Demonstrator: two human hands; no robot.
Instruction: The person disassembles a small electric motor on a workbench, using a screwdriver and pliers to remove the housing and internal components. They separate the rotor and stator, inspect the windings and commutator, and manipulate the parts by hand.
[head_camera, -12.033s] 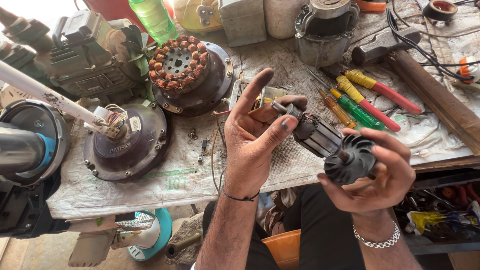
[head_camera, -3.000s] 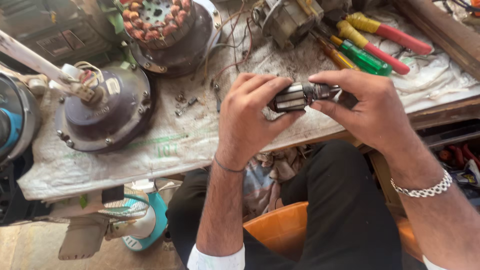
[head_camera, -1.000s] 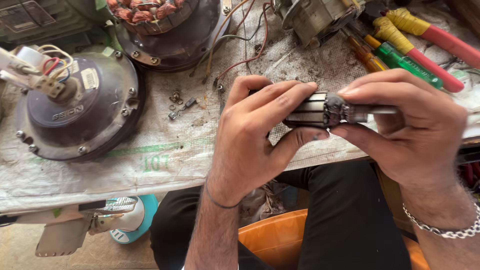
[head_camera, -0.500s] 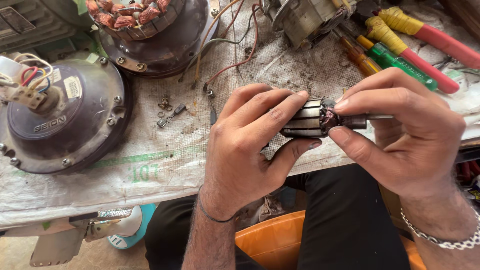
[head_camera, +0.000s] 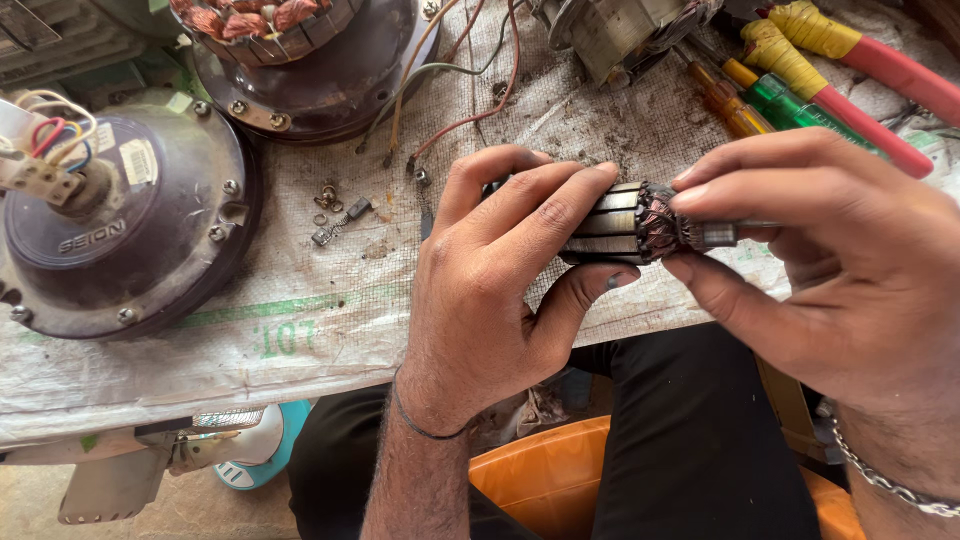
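In the middle of the frame, both hands hold a motor armature (head_camera: 620, 225) above the front edge of the desk (head_camera: 300, 330). The left hand (head_camera: 490, 300) is closed around its dark laminated body, with the fingers over the top and the thumb below. The right hand (head_camera: 830, 270) grips the copper winding end and the short metal shaft between thumb and fingers. On the left of the frame a round dark motor housing (head_camera: 130, 240) with coloured wires lies on the cloth. At the upper middle is a stator with copper coils (head_camera: 300, 50). Small screws and a spring (head_camera: 335, 215) lie between them. At the upper right are screwdrivers (head_camera: 800, 80) with yellow, green and red handles.
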